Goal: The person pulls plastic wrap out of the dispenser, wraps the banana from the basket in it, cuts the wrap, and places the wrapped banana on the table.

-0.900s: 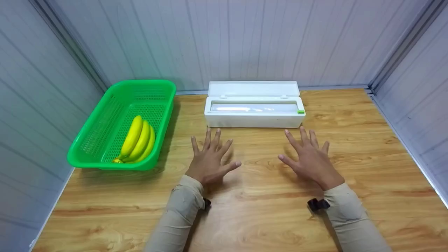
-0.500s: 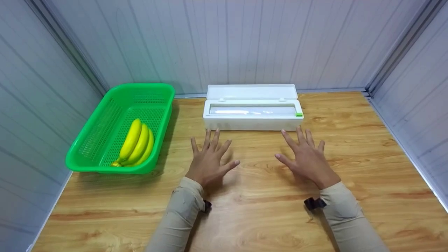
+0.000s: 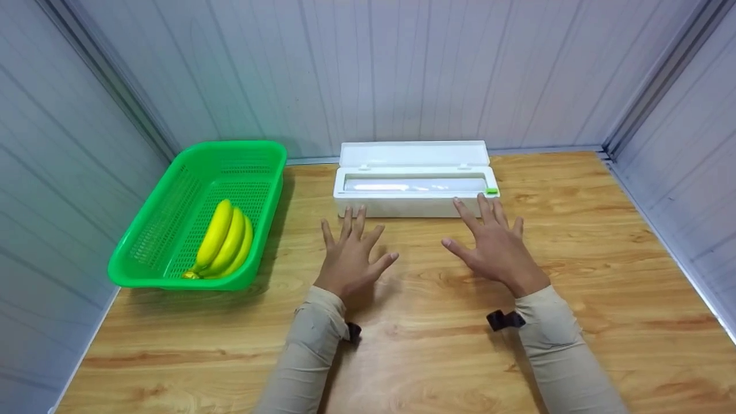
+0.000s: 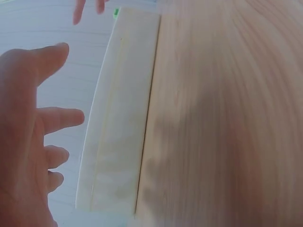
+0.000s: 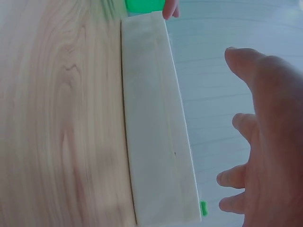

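Note:
Both hands hover over the table with fingers spread and nothing in them. My left hand [image 3: 352, 261] has its fingertips near the front left of a white cling film dispenser box [image 3: 414, 207]. The right hand [image 3: 495, 250] reaches close to the front right of that box, its fingertips overlapping the front face in the head view. The box lid [image 3: 414, 154] is raised at the back, and shiny clear film shows in the window. A small green slider [image 3: 491, 191] sits at the right end. In the left wrist view the plain front of the dispenser [image 4: 124, 109] faces the camera.
At the left stands a green plastic basket [image 3: 123, 270] holding a bunch of bananas [image 3: 226, 241]. The wooden table [image 3: 425, 356] is enclosed by pale panel walls [image 3: 402, 75] at the back and both sides.
Both hands have moved forward toward the white box and slightly inward, the right one more. The whole scene has shifted slightly down in the head view. Box, basket and bananas have stayed in place.

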Motion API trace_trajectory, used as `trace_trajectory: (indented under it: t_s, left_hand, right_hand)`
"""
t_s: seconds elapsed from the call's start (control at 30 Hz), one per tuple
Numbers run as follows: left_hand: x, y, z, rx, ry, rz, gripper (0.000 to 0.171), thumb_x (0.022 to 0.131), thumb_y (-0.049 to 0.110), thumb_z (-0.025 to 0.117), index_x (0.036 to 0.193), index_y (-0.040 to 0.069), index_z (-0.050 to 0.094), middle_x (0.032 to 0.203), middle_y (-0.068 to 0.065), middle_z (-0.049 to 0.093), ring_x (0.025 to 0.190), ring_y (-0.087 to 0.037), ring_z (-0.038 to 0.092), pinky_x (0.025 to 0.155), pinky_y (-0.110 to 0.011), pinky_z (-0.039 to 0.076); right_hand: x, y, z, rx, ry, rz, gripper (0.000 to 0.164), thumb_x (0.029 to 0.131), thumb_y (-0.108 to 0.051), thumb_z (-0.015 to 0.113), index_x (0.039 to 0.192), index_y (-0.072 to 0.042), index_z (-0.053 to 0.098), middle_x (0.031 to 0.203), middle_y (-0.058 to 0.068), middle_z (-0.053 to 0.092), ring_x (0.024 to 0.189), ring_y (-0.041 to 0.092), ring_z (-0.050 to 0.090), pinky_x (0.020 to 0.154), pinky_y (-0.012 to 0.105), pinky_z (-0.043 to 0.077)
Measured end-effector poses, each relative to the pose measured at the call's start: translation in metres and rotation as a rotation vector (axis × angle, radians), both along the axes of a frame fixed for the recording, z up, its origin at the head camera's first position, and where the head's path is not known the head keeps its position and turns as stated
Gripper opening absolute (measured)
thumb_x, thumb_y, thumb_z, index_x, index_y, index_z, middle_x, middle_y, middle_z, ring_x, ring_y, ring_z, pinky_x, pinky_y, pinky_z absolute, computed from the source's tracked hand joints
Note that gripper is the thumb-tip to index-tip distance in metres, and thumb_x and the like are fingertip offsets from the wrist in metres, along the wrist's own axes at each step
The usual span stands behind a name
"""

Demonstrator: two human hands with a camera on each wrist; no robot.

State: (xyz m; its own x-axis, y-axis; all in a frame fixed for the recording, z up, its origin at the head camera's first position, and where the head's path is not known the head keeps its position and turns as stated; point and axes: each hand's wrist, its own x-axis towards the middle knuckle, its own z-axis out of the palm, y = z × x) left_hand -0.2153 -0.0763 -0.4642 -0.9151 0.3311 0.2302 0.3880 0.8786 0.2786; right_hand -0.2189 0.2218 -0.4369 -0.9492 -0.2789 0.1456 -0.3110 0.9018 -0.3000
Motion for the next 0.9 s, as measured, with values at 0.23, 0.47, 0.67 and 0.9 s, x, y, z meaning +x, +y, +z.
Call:
trace_trajectory:
  t_s: [0.23,0.47,0.67,0.9]
  left_hand:
    - [-0.007,0.000,0.000,0.019,0.034,-0.001,0.058,0.094,0.058,0.058,0.139,0.021,0.060,0.164,-0.014,0.021,0.151,-0.038,0.009,0.109,-0.073,-0.008]
    - [-0.021,0.004,0.002,0.037,0.028,0.031,0.054,0.095,0.054,0.059,0.137,0.021,0.063,0.165,-0.014,0.020,0.152,-0.036,0.010,0.109,-0.074,-0.002]
    - [-0.034,0.007,0.005,0.104,0.017,0.087,0.046,0.094,0.047,0.065,0.130,0.019,0.067,0.164,-0.012,0.022,0.151,-0.034,0.011,0.111,-0.072,-0.002]
    - [-0.043,0.005,0.008,0.143,-0.007,0.114,0.041,0.095,0.040,0.066,0.130,0.018,0.067,0.162,-0.010,0.029,0.151,-0.033,0.016,0.112,-0.070,-0.001]
  right_hand:
    - [-0.006,-0.006,0.003,-0.014,0.073,0.029,0.079,0.093,-0.073,0.045,0.158,-0.031,0.030,0.163,0.022,0.019,0.148,0.048,0.013,0.101,0.083,0.007]
    - [-0.014,-0.001,0.004,-0.023,0.136,0.034,0.068,0.097,-0.062,0.051,0.153,-0.025,0.043,0.158,0.023,0.031,0.145,0.048,0.023,0.101,0.083,0.011]
    - [-0.022,0.001,0.003,-0.057,0.121,0.031,0.065,0.101,-0.058,0.046,0.151,-0.017,0.046,0.155,0.022,0.037,0.144,0.047,0.026,0.102,0.082,0.012]
    - [-0.033,0.005,-0.002,-0.174,0.175,0.039,0.054,0.100,-0.044,0.057,0.141,-0.008,0.057,0.144,0.020,0.051,0.135,0.041,0.042,0.108,0.069,0.024]
